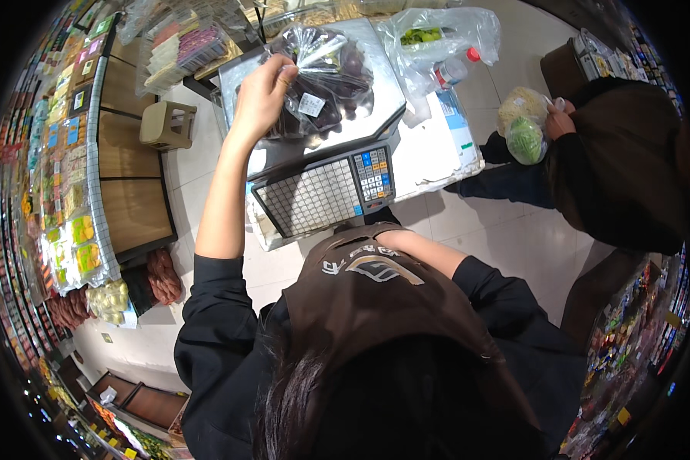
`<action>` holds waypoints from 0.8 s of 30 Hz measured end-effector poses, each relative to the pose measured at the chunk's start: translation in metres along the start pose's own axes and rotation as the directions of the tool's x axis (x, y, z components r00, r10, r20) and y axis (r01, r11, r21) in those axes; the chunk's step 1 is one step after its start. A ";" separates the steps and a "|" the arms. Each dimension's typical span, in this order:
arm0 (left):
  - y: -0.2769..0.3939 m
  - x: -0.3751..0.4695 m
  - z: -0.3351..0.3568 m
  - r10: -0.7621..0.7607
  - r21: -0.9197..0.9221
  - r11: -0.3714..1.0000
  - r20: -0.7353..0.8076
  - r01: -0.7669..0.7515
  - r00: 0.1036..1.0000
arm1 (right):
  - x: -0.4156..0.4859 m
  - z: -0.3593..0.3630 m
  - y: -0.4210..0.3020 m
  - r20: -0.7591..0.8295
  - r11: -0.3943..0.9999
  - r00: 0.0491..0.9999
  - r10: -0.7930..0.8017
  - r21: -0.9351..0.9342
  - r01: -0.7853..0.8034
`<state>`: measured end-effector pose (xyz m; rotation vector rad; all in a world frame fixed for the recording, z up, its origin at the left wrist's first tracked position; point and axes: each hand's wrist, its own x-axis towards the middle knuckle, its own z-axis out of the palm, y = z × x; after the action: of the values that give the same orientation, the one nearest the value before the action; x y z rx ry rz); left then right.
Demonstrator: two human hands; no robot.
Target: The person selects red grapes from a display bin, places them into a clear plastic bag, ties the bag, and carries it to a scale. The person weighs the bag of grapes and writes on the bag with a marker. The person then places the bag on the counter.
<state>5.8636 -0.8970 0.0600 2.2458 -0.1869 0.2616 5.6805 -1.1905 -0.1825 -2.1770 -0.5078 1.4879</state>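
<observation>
My left hand (pixel 266 98) pinches the gathered neck of a clear plastic bag (pixel 336 86). Dark purple produce fills the bag, its exact kind unclear, and a white sticker (pixel 311 104) with print is on its side. The bag rests on the metal pan (pixel 382 95) of a label-printing scale. Below the pan, the scale's keypad panel (pixel 322 195) faces me, with a grid of pale keys and coloured number keys. My right forearm reaches into the front of my brown apron (pixel 391 310), so the right hand is hidden there.
Right of the scale, a plastic bag (pixel 477 34) with green produce and a red-capped bottle (pixel 457 68) lie on the white table (pixel 420 149). A person (pixel 615 161) stands further right holding bagged vegetables (pixel 523 138). A stool (pixel 167 123) and product shelves (pixel 75 172) are at left.
</observation>
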 end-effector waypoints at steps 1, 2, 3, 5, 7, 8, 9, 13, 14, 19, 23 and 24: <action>-0.001 -0.001 0.001 0.013 -0.009 1.000 -0.017 -0.013 1.000 | 0.006 0.005 0.005 -0.010 0.997 1.000 -0.021 -0.076 0.020; -0.003 0.000 0.002 0.031 -0.001 1.000 -0.025 -0.031 0.999 | 0.010 0.008 0.011 -0.006 0.979 0.997 -0.078 -0.191 0.076; -0.004 0.000 0.002 0.014 0.003 1.000 -0.019 -0.014 1.000 | 0.014 0.010 0.015 -0.029 0.982 0.994 -0.110 -0.159 0.104; -0.004 -0.003 0.002 0.056 0.022 0.998 -0.033 -0.055 0.998 | 0.021 0.009 0.018 -0.012 0.988 0.997 -0.074 -0.133 0.072; -0.002 -0.003 0.001 0.057 0.033 0.998 -0.033 -0.056 0.998 | 0.019 0.003 0.013 -0.030 0.979 0.995 -0.100 -0.184 0.093; 0.000 -0.003 0.000 0.080 0.053 0.996 -0.032 -0.078 0.996 | 0.012 -0.002 0.009 -0.031 0.967 0.993 -0.118 -0.231 0.108; 0.002 -0.003 0.000 0.070 0.048 0.996 -0.024 -0.069 0.997 | 0.003 -0.008 0.002 -0.018 0.952 0.995 -0.097 -0.293 0.087; 0.005 -0.004 -0.001 0.087 0.055 0.995 -0.035 -0.085 0.996 | -0.057 -0.032 -0.030 -0.173 0.963 0.968 -0.183 0.167 0.212; 0.005 -0.005 -0.001 0.061 0.077 0.995 -0.027 -0.059 0.998 | -0.071 -0.036 -0.039 -0.220 0.921 0.960 -0.171 0.310 0.235; 0.015 -0.009 -0.005 0.144 0.183 0.975 -0.084 -0.126 0.986 | -0.116 -0.066 -0.071 -0.108 0.888 0.982 -0.158 -0.451 0.093; 0.063 -0.047 -0.012 0.466 0.374 0.855 -0.253 -0.358 0.848 | -0.203 -0.113 -0.075 -0.399 0.888 0.901 -0.172 0.333 0.317; 0.081 -0.071 -0.008 0.306 0.192 0.939 -0.094 -0.285 0.947 | -0.218 -0.123 -0.082 -0.495 0.797 0.844 -0.208 0.415 0.439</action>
<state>5.7763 -0.9385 0.1072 2.3632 -0.4538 0.5974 5.7156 -1.2586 0.0696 -1.7809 -0.2730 0.7930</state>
